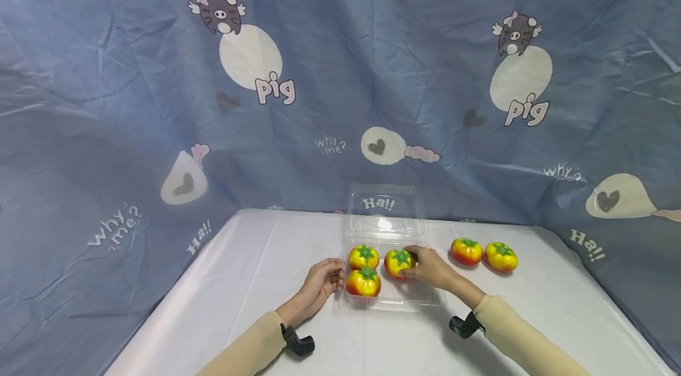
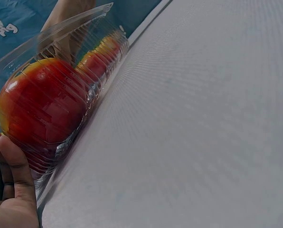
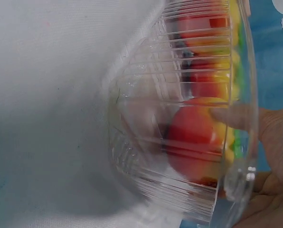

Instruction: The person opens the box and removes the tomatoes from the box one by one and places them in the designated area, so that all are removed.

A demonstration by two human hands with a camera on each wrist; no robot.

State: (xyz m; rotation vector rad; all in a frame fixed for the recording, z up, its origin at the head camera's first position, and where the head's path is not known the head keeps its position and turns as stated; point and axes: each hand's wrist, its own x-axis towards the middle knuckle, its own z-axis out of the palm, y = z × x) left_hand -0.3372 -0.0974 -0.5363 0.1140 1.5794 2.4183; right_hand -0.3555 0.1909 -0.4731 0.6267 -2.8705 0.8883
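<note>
A clear plastic clamshell box (image 1: 391, 299) stands on the table with its lid (image 1: 385, 210) raised at the back. Inside it, on the left, sit two red-and-yellow tomatoes with green star-shaped tops, a rear tomato (image 1: 357, 259) and a front tomato (image 1: 363, 287). My right hand (image 1: 433, 268) pinches another tomato (image 1: 395, 263) between thumb and fingers, within the box to the right of those two. Seen from the right wrist, this tomato (image 3: 191, 142) shows through the ribbed wall. My left hand (image 1: 321, 284) has relaxed fingers, with its fingertips (image 2: 13, 147) at the box's left side.
To the right of the box, two more tomatoes lie side by side on the white cloth, a nearer-to-box tomato (image 1: 466, 253) and an outer tomato (image 1: 500, 259). A blue printed curtain (image 1: 319, 68) hangs behind the white-covered table (image 1: 266, 252). Each wrist wears a black device.
</note>
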